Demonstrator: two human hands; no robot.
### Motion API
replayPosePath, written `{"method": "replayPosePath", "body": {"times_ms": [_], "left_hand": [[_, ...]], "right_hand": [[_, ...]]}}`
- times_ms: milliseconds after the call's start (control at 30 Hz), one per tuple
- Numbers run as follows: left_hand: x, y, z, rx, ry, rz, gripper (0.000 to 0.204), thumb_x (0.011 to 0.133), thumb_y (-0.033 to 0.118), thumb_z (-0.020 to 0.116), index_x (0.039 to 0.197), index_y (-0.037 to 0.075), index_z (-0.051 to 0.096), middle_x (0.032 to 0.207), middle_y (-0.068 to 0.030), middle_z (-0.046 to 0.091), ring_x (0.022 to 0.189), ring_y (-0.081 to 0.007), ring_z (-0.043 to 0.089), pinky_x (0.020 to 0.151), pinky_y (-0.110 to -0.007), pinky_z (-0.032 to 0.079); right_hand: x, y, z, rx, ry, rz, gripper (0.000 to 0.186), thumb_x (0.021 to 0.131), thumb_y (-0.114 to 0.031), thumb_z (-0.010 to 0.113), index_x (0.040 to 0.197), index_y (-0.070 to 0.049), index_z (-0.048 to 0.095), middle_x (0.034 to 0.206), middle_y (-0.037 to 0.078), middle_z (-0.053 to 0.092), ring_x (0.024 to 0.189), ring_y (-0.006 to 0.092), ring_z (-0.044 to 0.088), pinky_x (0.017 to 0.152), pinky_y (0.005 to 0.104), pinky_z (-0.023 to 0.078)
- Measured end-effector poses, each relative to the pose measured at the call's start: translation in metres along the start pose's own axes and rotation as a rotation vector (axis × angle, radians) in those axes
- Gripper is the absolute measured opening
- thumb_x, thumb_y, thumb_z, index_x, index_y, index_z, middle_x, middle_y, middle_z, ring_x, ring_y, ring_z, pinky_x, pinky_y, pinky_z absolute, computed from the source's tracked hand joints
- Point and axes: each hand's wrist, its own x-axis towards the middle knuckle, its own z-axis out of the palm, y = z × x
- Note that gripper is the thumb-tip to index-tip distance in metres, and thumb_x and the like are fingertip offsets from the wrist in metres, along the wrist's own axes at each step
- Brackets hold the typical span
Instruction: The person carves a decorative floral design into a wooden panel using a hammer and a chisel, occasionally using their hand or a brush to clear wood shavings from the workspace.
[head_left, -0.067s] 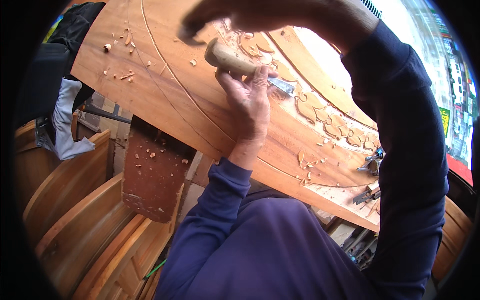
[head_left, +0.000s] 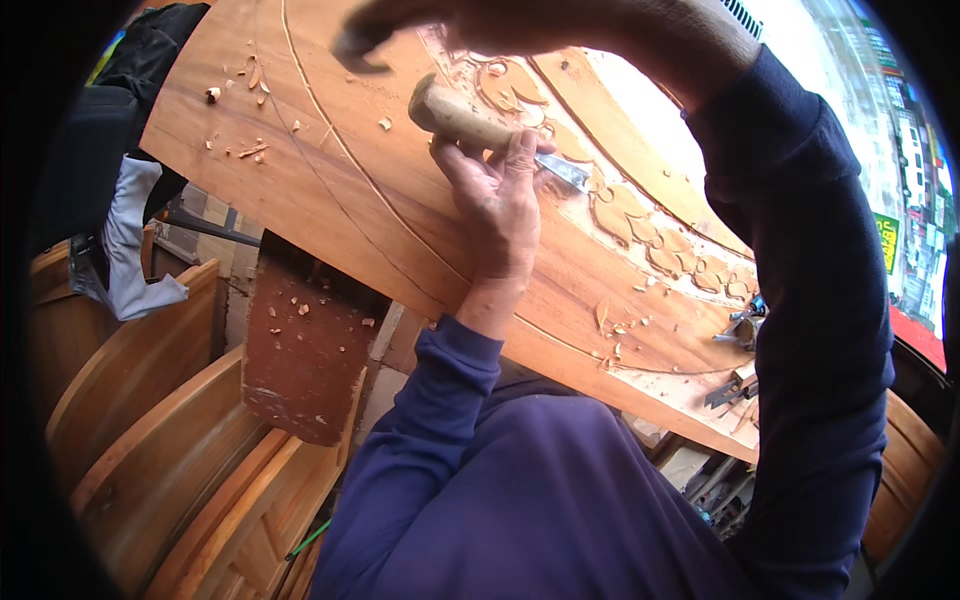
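Observation:
My left hand (head_left: 500,195) is closed round a wood chisel with a thick, pale wooden handle (head_left: 460,115). The chisel's flat metal blade (head_left: 563,171) slants down to the right, its edge at the border of a carved leaf-and-scroll band (head_left: 620,215). Under it lies a large, reddish-brown wooden panel (head_left: 400,180) with curved lines cut and drawn on it. Raised above the panel, up and left of the handle's end, my right hand (head_left: 430,25) is blurred by motion and partly cut off by the picture's top. Its fingertips look bent, but what they hold, if anything, is unclear.
Wood shavings (head_left: 385,124) are scattered over the panel. Several metal tools (head_left: 738,388) lie at its right end. A brown board (head_left: 305,370) with chips sits below the panel's near edge. Curved wooden pieces (head_left: 150,430) stand at the lower left, beneath a pale cloth (head_left: 135,245).
My right hand has moved a little to the left and up, away from the chisel's handle. The left hand and the chisel stay nearly where they were.

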Motion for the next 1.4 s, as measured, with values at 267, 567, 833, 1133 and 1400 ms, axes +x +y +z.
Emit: {"method": "replayPosePath", "body": {"times_ms": [267,567,833,1133,1400], "left_hand": [[-0.002,-0.008,0.006,-0.049,-0.034,0.054,0.057,0.103,0.006,0.061,0.146,0.006,0.024,0.124,-0.0167,0.055,0.095,-0.0194,0.069,0.077,-0.033,0.064],[-0.007,0.001,-0.010,-0.131,-0.094,-0.029,0.047,0.103,0.021,0.066,0.136,0.006,0.036,0.109,-0.0123,0.065,0.093,-0.0233,0.074,0.071,-0.039,0.070],[0.002,-0.004,-0.004,-0.003,-0.004,0.082,0.044,0.104,0.015,0.063,0.136,0.008,0.034,0.116,-0.0104,0.060,0.092,-0.0216,0.073,0.070,-0.034,0.069],[-0.002,-0.013,-0.008,0.042,0.011,0.148,0.052,0.102,0.014,0.066,0.139,0.009,0.029,0.119,-0.0120,0.059,0.093,-0.0209,0.073,0.070,-0.033,0.068],[-0.001,-0.009,-0.007,0.021,0.003,0.102,0.052,0.102,0.012,0.065,0.139,0.009,0.028,0.121,-0.0132,0.059,0.095,-0.0221,0.074,0.071,-0.033,0.068]], "right_hand": [[0.024,0.012,0.011,-0.041,0.024,-0.029,0.057,0.077,0.007,0.052,0.128,-0.010,0.070,0.109,0.019,0.073,0.101,0.0368,0.069,0.084,0.0427,0.054],[-0.018,0.028,0.019,0.105,0.084,0.102,0.067,0.080,0.012,0.052,0.140,-0.013,0.064,0.122,0.017,0.073,0.108,0.0313,0.070,0.089,0.0407,0.056],[-0.031,0.009,0.020,0.108,0.448,0.054,0.063,0.081,0.011,0.048,0.136,-0.012,0.067,0.119,0.015,0.075,0.106,0.0274,0.073,0.087,0.0384,0.057],[-0.028,0.010,0.016,0.229,0.339,-0.290,0.032,0.089,-0.003,0.060,0.119,-0.006,0.073,0.096,0.016,0.070,0.088,0.0270,0.069,0.076,0.0368,0.055],[0.013,0.025,0.034,-0.019,0.181,-0.196,0.044,0.085,-0.004,0.064,0.129,-0.008,0.072,0.115,0.022,0.073,0.105,0.0292,0.071,0.091,0.0386,0.055]]}}
